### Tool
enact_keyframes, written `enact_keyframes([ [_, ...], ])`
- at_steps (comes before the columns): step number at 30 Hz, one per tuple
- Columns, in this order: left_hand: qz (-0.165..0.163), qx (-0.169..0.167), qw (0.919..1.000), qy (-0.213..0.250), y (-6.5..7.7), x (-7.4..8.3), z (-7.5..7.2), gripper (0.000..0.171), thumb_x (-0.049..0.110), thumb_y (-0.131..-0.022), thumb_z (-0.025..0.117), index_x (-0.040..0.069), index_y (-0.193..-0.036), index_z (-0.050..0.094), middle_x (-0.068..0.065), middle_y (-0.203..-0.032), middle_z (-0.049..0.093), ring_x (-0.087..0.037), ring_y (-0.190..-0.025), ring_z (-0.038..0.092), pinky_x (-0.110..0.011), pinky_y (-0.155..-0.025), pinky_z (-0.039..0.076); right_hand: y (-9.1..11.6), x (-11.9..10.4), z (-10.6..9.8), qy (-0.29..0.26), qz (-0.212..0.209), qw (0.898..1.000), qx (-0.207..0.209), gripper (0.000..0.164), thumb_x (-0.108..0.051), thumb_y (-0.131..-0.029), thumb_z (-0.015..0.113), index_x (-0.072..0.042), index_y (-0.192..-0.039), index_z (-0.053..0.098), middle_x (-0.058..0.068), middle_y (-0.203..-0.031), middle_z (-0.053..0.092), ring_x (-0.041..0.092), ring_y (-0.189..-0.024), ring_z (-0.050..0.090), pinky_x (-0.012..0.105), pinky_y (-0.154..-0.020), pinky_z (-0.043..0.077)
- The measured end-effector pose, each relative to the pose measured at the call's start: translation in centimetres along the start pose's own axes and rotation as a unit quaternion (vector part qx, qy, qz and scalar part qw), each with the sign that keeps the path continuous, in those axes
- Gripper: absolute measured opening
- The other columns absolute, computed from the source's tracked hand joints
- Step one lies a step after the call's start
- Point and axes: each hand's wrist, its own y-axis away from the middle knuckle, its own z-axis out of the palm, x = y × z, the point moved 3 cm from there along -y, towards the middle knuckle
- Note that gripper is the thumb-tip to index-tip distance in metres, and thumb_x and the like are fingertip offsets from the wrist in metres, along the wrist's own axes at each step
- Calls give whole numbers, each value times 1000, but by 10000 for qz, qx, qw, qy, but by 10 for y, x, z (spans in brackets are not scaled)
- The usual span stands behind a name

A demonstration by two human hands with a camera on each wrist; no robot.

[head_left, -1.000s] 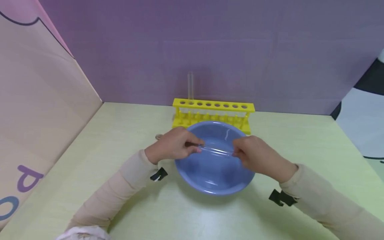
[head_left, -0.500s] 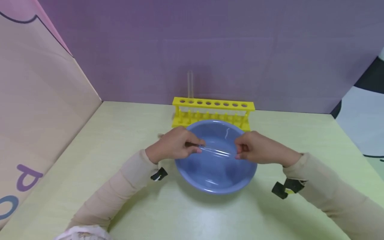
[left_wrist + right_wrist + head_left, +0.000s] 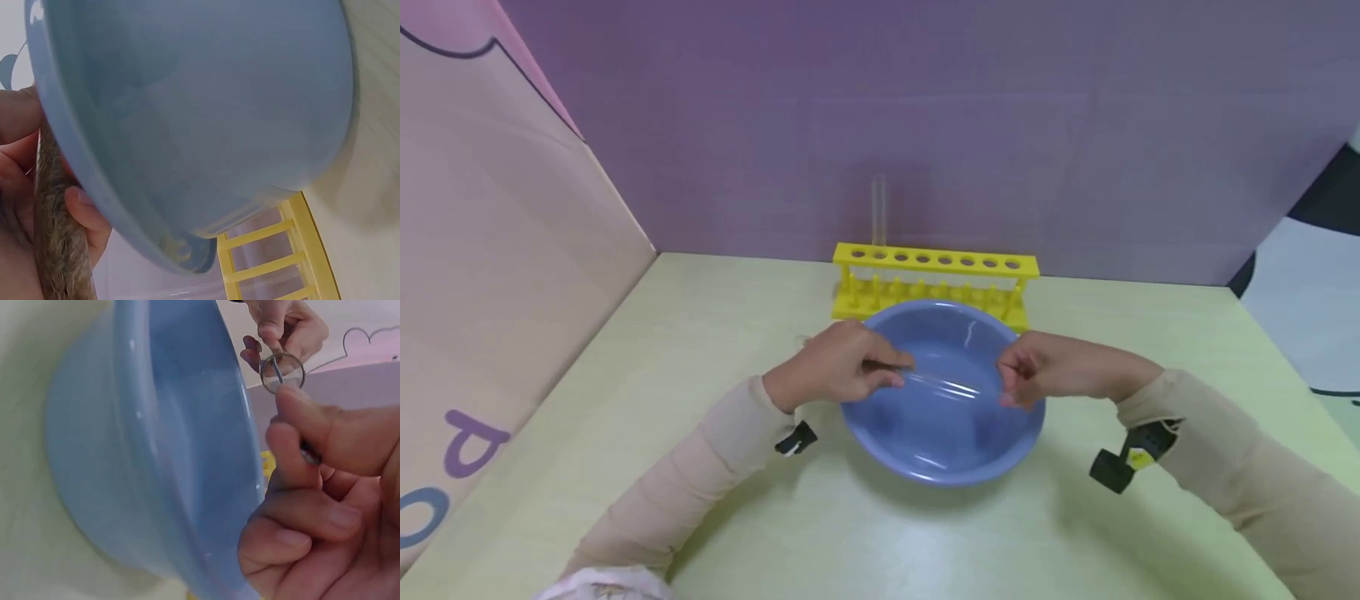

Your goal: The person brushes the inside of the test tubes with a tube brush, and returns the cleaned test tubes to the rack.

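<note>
My left hand (image 3: 842, 362) grips a clear glass test tube (image 3: 951, 387) that lies roughly level over the blue basin (image 3: 925, 467). Through the glass, the left wrist view shows the brown-grey bristles of a test tube brush (image 3: 65, 244) inside the held part. The thin metal wire handle (image 3: 277, 369) comes out of the tube's round mouth in the right wrist view. My right hand (image 3: 1056, 367) pinches that handle between thumb and forefinger, its other fingers curled. It is close to the tube's open end, above the basin's right rim.
Behind the basin stands a yellow test tube rack (image 3: 940, 260), with one upright clear test tube (image 3: 879, 210) near its left end. A purple backdrop (image 3: 940, 125) rises behind the pale table (image 3: 880, 546), and a printed panel (image 3: 497, 250) borders the left side.
My right hand has moved a little to the right, away from the left hand, and its wrist has turned. The left hand and the tube have stayed nearly in place.
</note>
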Motion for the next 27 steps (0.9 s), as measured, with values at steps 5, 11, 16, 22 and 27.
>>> enact_keyframes([
  [5, 44, 14, 10000, -43, 1, 0, 1, 21, 15, -84, 72, 7, -103, 73, -3, -101, 71, 2, -57, 52, -17, -53, 40, 1, 9, 0, -460, 51, 9987, -216, 24, -4, -86, 61, 13, -75, 49, -4, -59, 43, 7, -56, 41, 23, -57, 39],
  [11, 145, 37, 9999, -20, 0, 0, 2, 20, 14, -84, 72, 6, -102, 73, -4, -100, 72, 2, -57, 51, -17, -53, 40, 4, 14, 0, -737, 18, 9966, -381, 25, -2, -88, 57, 16, -75, 45, -5, -56, 34, 8, -53, 35, 24, -60, 39],
  [16, 205, 73, 9998, 12, 0, 0, 1, 18, 14, -84, 72, 6, -100, 74, -5, -100, 71, 1, -53, 47, -17, -51, 37, 7, 14, -1, -803, -78, 9959, -403, 26, -2, -88, 57, 16, -73, 44, -3, -56, 32, 8, -53, 34, 24, -57, 35],
  [22, 250, 108, 9996, 17, 0, -2, 1, 17, 15, -84, 72, 7, -99, 74, -4, -101, 71, 0, -51, 42, -17, -51, 36, 10, 14, -4, -828, -24, 9959, -356, 27, -3, -88, 58, 15, -73, 45, -3, -57, 33, 8, -55, 37, 24, -58, 36],
  [27, 289, 134, 9995, -29, 0, -4, 1, 19, 15, -85, 71, 7, -102, 74, -4, -100, 72, 1, -50, 40, -17, -50, 35, 13, 17, -6, -803, -81, 9963, -308, 26, -2, -89, 58, 15, -73, 46, 0, -55, 30, 8, -57, 41, 26, -60, 39],
])
